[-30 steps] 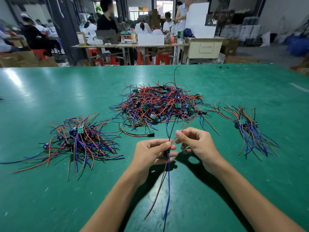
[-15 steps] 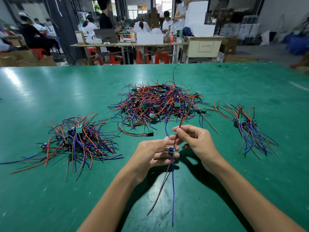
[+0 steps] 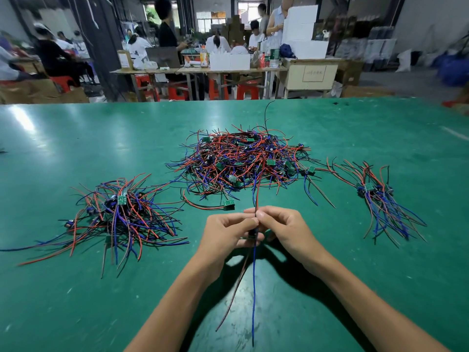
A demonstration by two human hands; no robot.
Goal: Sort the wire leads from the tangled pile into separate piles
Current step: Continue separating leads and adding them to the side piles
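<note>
On the table: a green top carries three heaps of wire and both hands.
Left hand: fingers curled inward, thumb and forefinger pinching a lead just above its small dark part; fingertips meet those of the other hand.
Right hand: fingers bent, thumb and forefinger pinching the same lead a touch higher, where its red strand runs up towards the far heap.
Lead: held upright between the two hands near the table's front middle; a blue strand and a brownish-red strand hang down from the grip towards the near edge, the ends apart from each other. Whether the upper red strand is free of the far heap, I cannot tell.
Tangled pile: beyond the hands, mid-table; red, blue and black wires knotted together with little green boards scattered through; one black wire sticks up at the back.
Left pile: to the left of the hands, well apart from them; loose red and blue wires fanning outward, a green board on top.
Right pile: far to the right; a slimmer bundle, wires lying roughly one way, ends pointing to the near right.
Stray lead: red, with a green board at its end, lying between the tangled pile and the left hand.
Behind: workbenches, red stools, white boxes, people standing and sitting.
</note>
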